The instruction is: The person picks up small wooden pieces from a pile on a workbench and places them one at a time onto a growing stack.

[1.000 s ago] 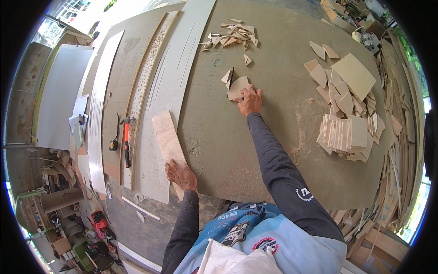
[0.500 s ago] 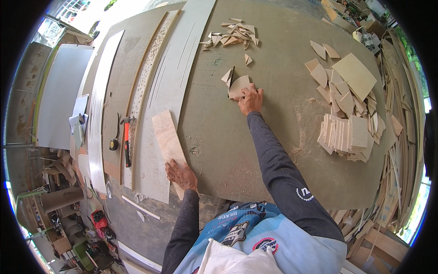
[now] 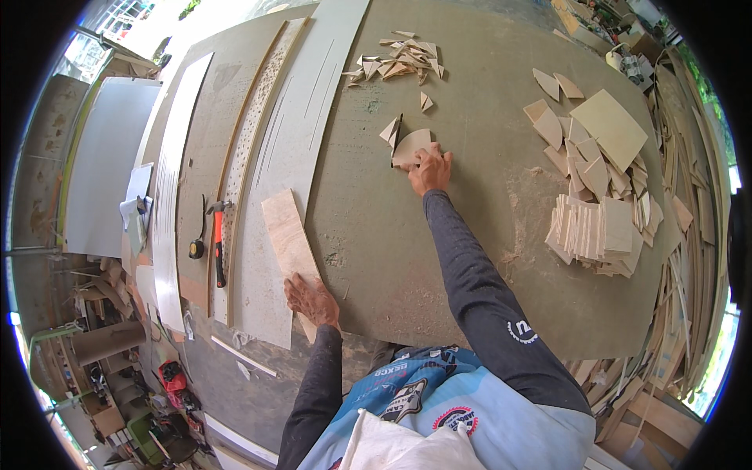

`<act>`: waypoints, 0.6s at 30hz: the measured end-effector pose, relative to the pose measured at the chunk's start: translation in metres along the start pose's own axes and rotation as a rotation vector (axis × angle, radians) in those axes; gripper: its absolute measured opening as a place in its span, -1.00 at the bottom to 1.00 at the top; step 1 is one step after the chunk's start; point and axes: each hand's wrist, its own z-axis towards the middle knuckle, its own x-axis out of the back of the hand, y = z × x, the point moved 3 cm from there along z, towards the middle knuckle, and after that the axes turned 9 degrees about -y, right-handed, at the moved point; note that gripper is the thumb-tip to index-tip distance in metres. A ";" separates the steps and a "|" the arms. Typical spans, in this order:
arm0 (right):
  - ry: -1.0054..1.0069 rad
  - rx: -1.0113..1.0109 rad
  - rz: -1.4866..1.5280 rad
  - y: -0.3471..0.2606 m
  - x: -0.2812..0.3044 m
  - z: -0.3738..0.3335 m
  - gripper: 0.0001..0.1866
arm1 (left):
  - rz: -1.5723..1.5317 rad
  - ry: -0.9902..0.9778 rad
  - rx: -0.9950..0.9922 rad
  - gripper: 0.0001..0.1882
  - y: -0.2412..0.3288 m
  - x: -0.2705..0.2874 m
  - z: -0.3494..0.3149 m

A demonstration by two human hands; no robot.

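Seen from above, a person works at a broad brown desk [image 3: 486,102], the right hand [image 3: 428,166] reaching far forward with its fingers bent down on the near edge of a fan-shaped wooden piece [image 3: 411,142], which it appears to grasp. The piece lies at the desk's upper middle, against a thin dark upright strip [image 3: 397,137] (it may be a saw blade; whether it moves cannot be told). The left hand [image 3: 312,300] lies over the lower part of a long plywood board [image 3: 283,223]; whether its fingers clasp the edge cannot be told. If the strip is a blade, the chief danger is a slip: with only fingertips near the edge, the small piece could twist or kick, bringing the fingers onto the strip. A small pale offcut [image 3: 388,131] just beyond the strip could jam or be flung. Farther ahead, a loose triangle [image 3: 426,102] and a heap of slivers [image 3: 411,61] stand in the way of forward movement. To the right, wooden slices [image 3: 587,229] and a square sheet [image 3: 609,129] crowd the surface; to the left lie a hammer [image 3: 218,247] and a tape measure [image 3: 196,249].
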 end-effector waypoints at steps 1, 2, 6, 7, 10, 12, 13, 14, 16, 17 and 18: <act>-0.009 -0.007 0.008 0.000 0.000 0.001 -0.64 | -0.001 -0.001 0.000 -0.32 0.000 0.000 0.000; -0.018 -0.014 0.015 -0.001 0.000 0.002 -0.64 | -0.002 -0.002 0.000 -0.32 0.000 0.001 0.000; -0.019 0.007 0.034 0.001 -0.001 0.003 -0.62 | 0.008 0.008 -0.004 -0.32 -0.001 -0.001 -0.001; 0.009 0.009 0.019 0.000 0.000 0.002 -0.62 | 0.001 0.006 -0.003 -0.32 0.001 0.001 -0.001; 0.063 0.014 -0.003 0.000 0.000 0.001 -0.62 | -0.003 0.006 -0.002 -0.32 0.002 0.001 -0.002; 0.060 0.014 0.010 0.000 -0.002 0.002 -0.63 | -0.003 0.008 -0.004 -0.32 0.001 0.001 -0.001; 0.068 0.008 0.011 0.000 -0.002 0.002 -0.63 | -0.004 0.008 -0.005 -0.32 0.001 0.001 -0.001; 0.075 0.001 0.012 0.001 -0.003 0.001 -0.62 | -0.005 0.009 -0.006 -0.32 0.000 0.002 -0.002; 0.082 -0.007 0.014 0.002 -0.005 0.002 -0.62 | -0.013 0.004 -0.004 -0.32 0.001 0.002 -0.001; 0.080 -0.010 0.016 0.003 -0.006 0.003 -0.62 | -0.017 0.002 -0.004 -0.32 0.001 0.002 -0.001; 0.078 -0.012 0.016 0.003 -0.007 0.004 -0.61 | -0.015 0.004 -0.007 -0.32 0.001 0.002 -0.001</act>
